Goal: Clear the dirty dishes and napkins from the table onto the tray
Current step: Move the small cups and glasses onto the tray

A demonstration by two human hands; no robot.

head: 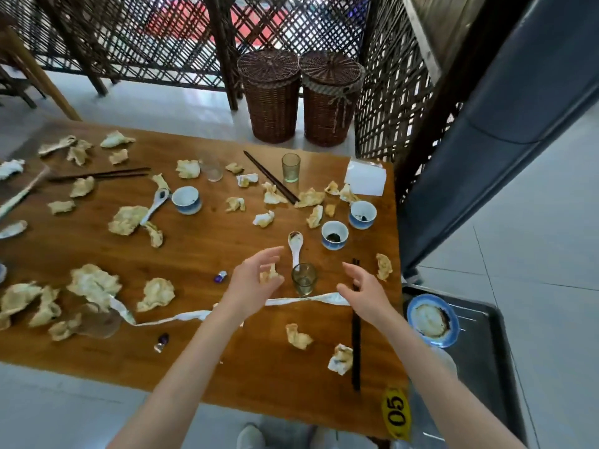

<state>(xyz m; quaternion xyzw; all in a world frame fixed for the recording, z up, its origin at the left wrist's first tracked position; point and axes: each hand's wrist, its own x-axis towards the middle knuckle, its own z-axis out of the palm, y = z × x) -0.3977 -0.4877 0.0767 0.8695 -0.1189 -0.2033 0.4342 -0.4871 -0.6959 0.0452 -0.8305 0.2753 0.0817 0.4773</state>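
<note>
In the head view, both hands are hovering over the near right part of the wooden table (pixel 201 254), flanking a small green glass (pixel 303 281) that is standing upright between them. The left hand (pixel 251 283) is sitting at the glass's nine o'clock, fingers loosely spread and gripping nothing, though a crumpled napkin (pixel 269 274) is lying just beside its thumb, touching or nearly so; I cannot tell which. The right hand (pixel 363 291) is waiting at the glass's three o'clock, likewise relaxed and empty, its fingers passing over a pair of dark chopsticks (pixel 356 335) whose long axis is running twelve to six.

The left hand appears slightly nearer the glass. A white spoon (pixel 295 247) is lying at the glass's twelve o'clock, handle pointing toward it, and a twisted paper strip (pixel 291 301) is stretching nine to three beneath both wrists.

The black tray (pixel 486 351) is resting beyond the table's right edge, at the right hand's four o'clock, already carrying a blue-rimmed plate (pixel 432 320). Whatever is lifted probably needs to travel rightward, favouring the right hand.
</note>
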